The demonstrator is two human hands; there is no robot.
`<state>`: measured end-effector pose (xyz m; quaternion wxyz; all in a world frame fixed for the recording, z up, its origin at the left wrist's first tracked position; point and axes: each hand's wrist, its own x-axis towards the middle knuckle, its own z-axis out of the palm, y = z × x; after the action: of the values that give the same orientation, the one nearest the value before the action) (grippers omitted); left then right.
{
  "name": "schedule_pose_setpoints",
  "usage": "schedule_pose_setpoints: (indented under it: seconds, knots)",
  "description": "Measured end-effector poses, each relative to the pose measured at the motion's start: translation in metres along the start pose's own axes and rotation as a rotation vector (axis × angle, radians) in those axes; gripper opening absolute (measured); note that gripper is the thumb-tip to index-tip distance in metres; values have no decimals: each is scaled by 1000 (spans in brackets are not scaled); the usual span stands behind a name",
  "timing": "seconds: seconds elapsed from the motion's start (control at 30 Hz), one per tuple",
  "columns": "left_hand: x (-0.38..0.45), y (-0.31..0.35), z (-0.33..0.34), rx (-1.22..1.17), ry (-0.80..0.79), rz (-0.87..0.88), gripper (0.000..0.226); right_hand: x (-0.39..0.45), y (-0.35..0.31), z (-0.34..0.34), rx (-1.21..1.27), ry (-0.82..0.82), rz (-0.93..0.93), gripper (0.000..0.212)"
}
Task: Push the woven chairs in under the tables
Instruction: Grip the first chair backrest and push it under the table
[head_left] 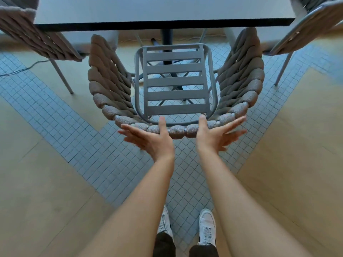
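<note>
A woven chair (176, 131) with a grey slatted metal seat (175, 81) stands in front of me, facing a dark table (163, 25). The seat's front edge reaches about the table's pedestal. My left hand (150, 138) and my right hand (215, 135) rest against the outer side of the curved woven backrest, palms on it, fingers spread and thumbs up over the rim. Neither hand grips anything.
A second woven chair (35, 39) stands at the table's left corner and a third (304, 32) at its right corner. A cable (22, 69) runs over the floor at the left. The floor is wood with bands of small grey tiles. My white shoes (206, 227) are below.
</note>
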<state>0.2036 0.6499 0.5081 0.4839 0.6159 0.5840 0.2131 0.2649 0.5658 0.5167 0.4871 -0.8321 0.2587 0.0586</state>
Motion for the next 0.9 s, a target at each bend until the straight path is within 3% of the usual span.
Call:
schedule_pose_setpoints:
  seconds: [0.03, 0.1, 0.2, 0.27, 0.43, 0.7, 0.8, 0.9]
  knots:
    - [1, 7, 8, -160, 39, -159, 121, -1, -7, 5, 194, -24, 233, 124]
    - [3, 16, 18, -398, 89, -367, 123, 0, -14, 12, 516, -62, 464, 121]
    - [7, 20, 25, -540, 161, -412, 103, 6, -19, 18, 676, -8, 516, 97]
    - [10, 23, 27, -584, 232, -411, 88, 6, -21, 22, 709, 0, 525, 93]
    - [17, 24, 21, -615, 303, -411, 80, -10, -17, 26, 698, -14, 512, 93]
    - [17, 17, 17, -506, 220, -386, 89, -2, -11, 23, 672, -50, 494, 94]
    - [11, 14, 1, -339, 82, -345, 96, -4, -4, 11, 515, -200, 477, 86]
    - [-2, 0, -26, -67, -145, -265, 99, -2, 2, -17, 175, -448, 373, 74]
